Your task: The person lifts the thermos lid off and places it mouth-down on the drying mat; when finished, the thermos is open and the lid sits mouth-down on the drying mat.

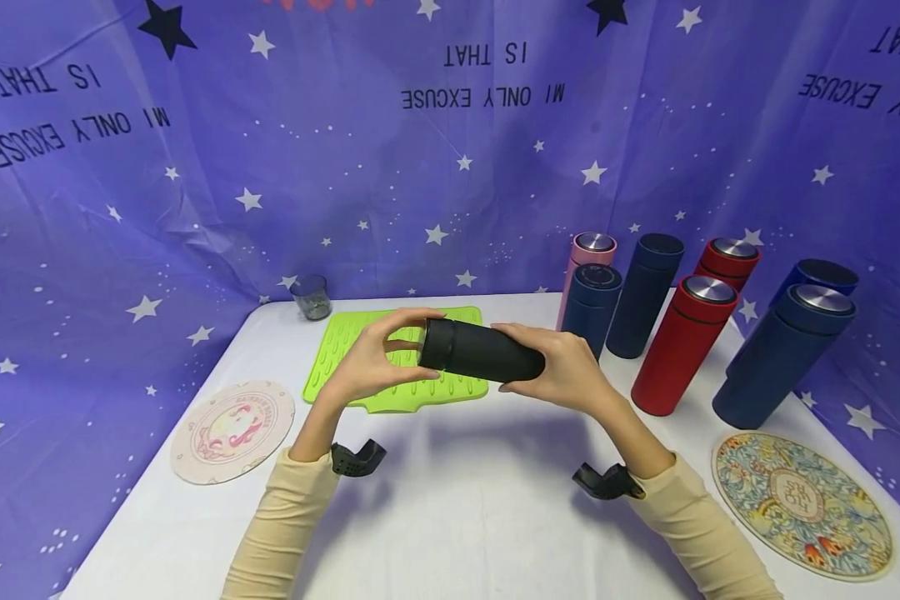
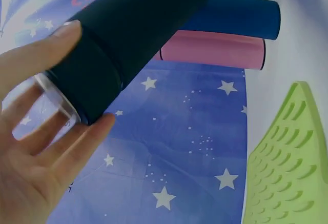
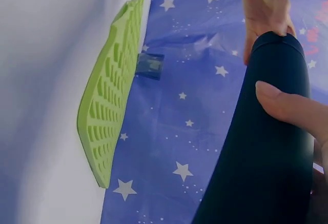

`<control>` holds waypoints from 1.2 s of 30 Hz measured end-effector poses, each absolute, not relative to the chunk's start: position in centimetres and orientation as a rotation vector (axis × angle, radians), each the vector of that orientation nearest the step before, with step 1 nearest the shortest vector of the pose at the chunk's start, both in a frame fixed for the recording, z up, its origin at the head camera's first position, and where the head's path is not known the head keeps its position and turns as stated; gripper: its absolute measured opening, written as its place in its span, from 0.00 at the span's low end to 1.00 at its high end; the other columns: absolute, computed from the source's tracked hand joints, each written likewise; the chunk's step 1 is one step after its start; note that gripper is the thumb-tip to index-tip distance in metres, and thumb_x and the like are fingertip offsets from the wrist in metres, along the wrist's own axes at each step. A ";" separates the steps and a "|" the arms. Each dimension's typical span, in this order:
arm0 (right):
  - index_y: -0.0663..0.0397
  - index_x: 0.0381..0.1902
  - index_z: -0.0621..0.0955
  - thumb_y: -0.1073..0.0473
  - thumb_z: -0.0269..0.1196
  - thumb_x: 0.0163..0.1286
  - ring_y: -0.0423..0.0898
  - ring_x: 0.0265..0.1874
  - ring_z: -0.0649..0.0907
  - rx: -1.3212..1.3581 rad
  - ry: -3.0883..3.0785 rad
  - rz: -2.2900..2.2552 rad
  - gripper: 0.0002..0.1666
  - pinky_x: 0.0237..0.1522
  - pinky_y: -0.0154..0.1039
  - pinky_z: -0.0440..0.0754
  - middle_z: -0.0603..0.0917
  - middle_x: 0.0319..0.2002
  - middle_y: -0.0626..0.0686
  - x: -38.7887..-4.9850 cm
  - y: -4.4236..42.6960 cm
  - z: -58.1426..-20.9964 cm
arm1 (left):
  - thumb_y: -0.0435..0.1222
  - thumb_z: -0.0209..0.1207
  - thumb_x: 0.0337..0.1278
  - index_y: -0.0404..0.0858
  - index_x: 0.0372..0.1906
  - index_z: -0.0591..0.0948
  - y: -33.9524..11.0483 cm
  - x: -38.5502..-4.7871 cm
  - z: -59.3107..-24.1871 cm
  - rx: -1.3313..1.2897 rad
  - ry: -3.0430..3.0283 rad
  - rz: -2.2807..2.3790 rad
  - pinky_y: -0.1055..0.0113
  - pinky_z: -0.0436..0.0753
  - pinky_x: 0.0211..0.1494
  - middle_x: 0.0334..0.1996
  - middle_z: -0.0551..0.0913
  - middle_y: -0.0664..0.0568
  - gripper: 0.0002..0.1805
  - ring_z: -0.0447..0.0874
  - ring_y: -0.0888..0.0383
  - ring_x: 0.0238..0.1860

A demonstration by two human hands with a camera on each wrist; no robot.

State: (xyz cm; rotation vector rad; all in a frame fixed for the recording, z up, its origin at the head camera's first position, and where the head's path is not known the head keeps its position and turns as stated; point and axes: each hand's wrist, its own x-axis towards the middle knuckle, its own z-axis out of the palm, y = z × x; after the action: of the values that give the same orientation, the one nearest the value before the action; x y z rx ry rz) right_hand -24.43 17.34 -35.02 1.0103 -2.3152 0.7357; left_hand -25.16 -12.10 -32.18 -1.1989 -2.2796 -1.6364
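Head: black bottle between hands

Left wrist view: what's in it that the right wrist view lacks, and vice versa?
Only left wrist: a pink bottle, a blue bottle and the shiny rim of the dark bottle.
Only right wrist: the small glass.
Both: the dark bottle, left hand, right hand (only partly in left wrist), green mat, white table and starred backdrop.

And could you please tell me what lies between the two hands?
A black bottle, held by the left hand and right hand, in the head view.
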 end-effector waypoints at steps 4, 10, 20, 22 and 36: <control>0.43 0.62 0.78 0.50 0.82 0.39 0.46 0.45 0.84 1.014 -2.337 0.779 0.48 0.42 0.46 0.83 0.83 0.54 0.46 -24.5 17.5 -35.0 | 0.21 0.72 0.38 0.29 0.59 0.75 -12.1 -24.2 -31.0 -1.228 -2.267 -1.629 0.55 0.82 0.53 0.57 0.76 0.41 0.36 0.74 0.44 0.57; 0.44 0.62 0.78 0.50 0.81 0.39 0.51 0.50 0.83 0.985 -2.252 0.616 0.48 0.47 0.51 0.82 0.83 0.54 0.51 -24.3 17.2 -34.9 | 0.30 0.72 0.46 0.35 0.61 0.75 -11.9 -23.5 -30.2 -0.958 -2.454 -1.637 0.57 0.85 0.45 0.53 0.78 0.40 0.32 0.80 0.44 0.48; 0.44 0.62 0.78 0.49 0.81 0.39 0.49 0.51 0.83 0.979 -2.298 0.622 0.47 0.44 0.50 0.83 0.83 0.54 0.50 -24.4 17.7 -34.7 | 0.32 0.70 0.50 0.37 0.66 0.70 -11.6 -23.7 -30.5 -1.027 -2.519 -1.577 0.56 0.81 0.54 0.59 0.74 0.42 0.36 0.78 0.45 0.54; 0.43 0.62 0.78 0.49 0.81 0.40 0.48 0.49 0.83 0.989 -2.330 0.665 0.47 0.42 0.49 0.83 0.83 0.54 0.49 -24.5 18.0 -34.6 | 0.29 0.72 0.47 0.35 0.67 0.69 -11.6 -24.0 -30.8 -1.126 -2.453 -1.586 0.55 0.79 0.57 0.60 0.73 0.43 0.39 0.76 0.45 0.56; 0.41 0.62 0.77 0.50 0.82 0.38 0.48 0.49 0.83 1.011 -2.342 0.664 0.49 0.42 0.49 0.83 0.83 0.54 0.48 -24.3 18.2 -34.3 | 0.27 0.71 0.45 0.32 0.62 0.74 -11.7 -23.9 -30.9 -1.128 -2.385 -1.634 0.54 0.83 0.50 0.56 0.76 0.40 0.34 0.77 0.42 0.52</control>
State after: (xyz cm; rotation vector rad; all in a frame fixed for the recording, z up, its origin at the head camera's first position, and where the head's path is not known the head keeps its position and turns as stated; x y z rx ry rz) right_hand -24.26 18.16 -34.27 1.0105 -2.3420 0.6639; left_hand -23.94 -11.69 -30.93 -1.1278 -2.3851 -1.6336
